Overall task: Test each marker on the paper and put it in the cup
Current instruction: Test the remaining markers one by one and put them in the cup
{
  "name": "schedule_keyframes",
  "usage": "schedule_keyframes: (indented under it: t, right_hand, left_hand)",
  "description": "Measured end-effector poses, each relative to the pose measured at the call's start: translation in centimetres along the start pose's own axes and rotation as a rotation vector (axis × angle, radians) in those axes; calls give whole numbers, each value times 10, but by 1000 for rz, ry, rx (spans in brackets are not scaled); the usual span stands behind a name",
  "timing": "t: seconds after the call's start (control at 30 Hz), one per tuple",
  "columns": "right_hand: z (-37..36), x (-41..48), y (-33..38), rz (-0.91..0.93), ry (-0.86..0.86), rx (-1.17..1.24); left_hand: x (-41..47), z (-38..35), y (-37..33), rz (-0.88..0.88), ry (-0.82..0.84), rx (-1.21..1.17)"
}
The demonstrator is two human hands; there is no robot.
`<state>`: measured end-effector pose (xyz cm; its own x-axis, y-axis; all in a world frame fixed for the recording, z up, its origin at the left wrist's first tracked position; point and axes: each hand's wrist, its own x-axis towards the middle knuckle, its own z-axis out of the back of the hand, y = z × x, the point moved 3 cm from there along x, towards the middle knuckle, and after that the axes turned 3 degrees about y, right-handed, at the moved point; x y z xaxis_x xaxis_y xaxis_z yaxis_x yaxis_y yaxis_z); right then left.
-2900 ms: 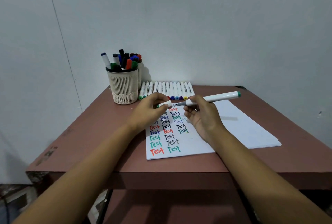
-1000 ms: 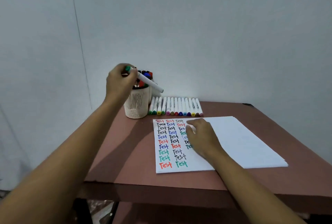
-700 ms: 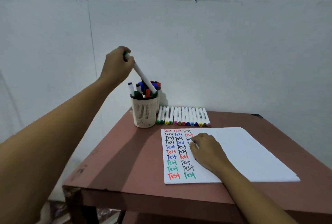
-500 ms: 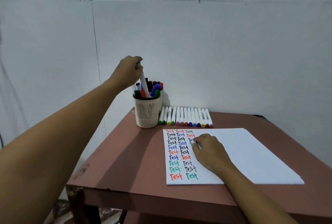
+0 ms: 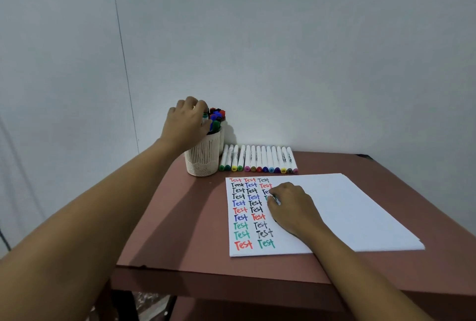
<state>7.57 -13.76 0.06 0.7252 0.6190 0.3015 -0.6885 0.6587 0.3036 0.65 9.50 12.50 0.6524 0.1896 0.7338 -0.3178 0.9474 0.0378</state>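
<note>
Left hand (image 5: 186, 125) hung over the cup (image 5: 203, 156), right hand (image 5: 293, 207) lay on the paper (image 5: 360, 204), fingers curled (neither grip discernible).

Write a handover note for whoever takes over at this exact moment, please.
Left hand grips the top of a green-capped marker standing in the cream cup, not yet let go.
Right hand rests on the paper, fingers curled; whether it holds anything is unclear.
Done: many coloured "Test" marks on the paper's left side; the cup holds several markers.
Left: release this one, then test and cup the row of markers lying behind the paper on the table.
</note>
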Motion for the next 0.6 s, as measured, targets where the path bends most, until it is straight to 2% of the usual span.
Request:
schedule_keyframes:
  t: [0.1,0.17,0.23,0.3,0.4,0.5,0.6]
  right_hand:
    - [0,0,1,-6,11,-27]
    - [1,1,2,-16,16,-44]
    - [4,3,2,-26,44,-60]
    - [8,8,2,-19,81,-80]
    - [20,18,-4,-43,53,123]
    - [35,36,-20,-139,-63,337]
    - [44,56,-42,-267,-142,347]
  left_hand:
    - [-8,6,-21,-54,-218,-22]
    - [-19,3,-44,-118,-276,-78]
    - [-31,-11,-67,-126,-143,-183]
    - [-46,-35,-80,-29,99,-315]
    - [-67,-68,-86,69,400,-409]
    - [-77,-83,-85,84,562,-437]
    - [-78,-87,-85,79,622,-409]
